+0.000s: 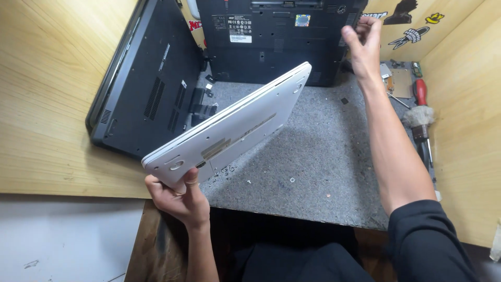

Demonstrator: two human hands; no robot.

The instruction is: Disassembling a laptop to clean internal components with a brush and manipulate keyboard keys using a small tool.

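My left hand (180, 197) grips the near corner of a white laptop (235, 125) and holds it tilted above the grey felt mat (323, 156), underside facing me. My right hand (364, 44) is raised at the back right, fingers loosely curled, close to the upper right corner of a black laptop (271, 47) that leans upright against the back wall. It holds nothing that I can make out. A second black laptop (148, 83) leans against the left wooden wall, its underside showing.
A red-handled screwdriver (420, 91) and a brush (417, 117) lie at the right edge of the mat beside a small circuit part (399, 83). Tiny screws and crumbs dot the mat. Wooden walls close in left, back and right.
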